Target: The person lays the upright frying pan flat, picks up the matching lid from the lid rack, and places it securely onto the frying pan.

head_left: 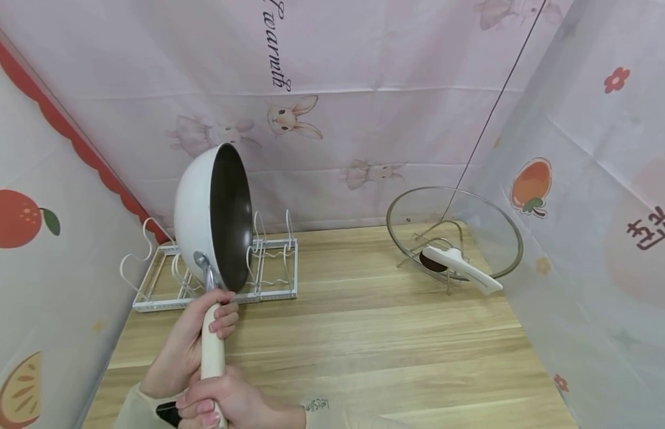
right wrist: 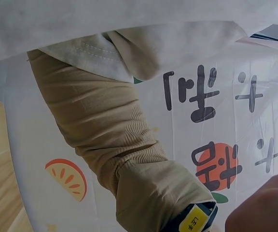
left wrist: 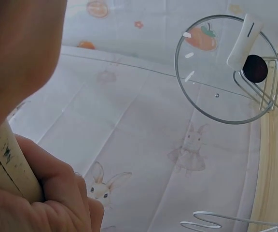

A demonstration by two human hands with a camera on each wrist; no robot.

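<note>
A white wok with a dark inside is turned on its side, its opening facing right. It stands within or just over a white wire rack; whether it bears on the wires I cannot tell. My left hand grips the pale wooden handle close to the wok, fingers curled round it. At the handle's lower end my right hand holds on. The left wrist view shows the handle inside curled fingers. Only a blurred part of the right hand appears in the right wrist view.
A glass lid with a white handle leans in a wire stand at the back right of the wooden table. Printed cloth walls enclose the back and both sides.
</note>
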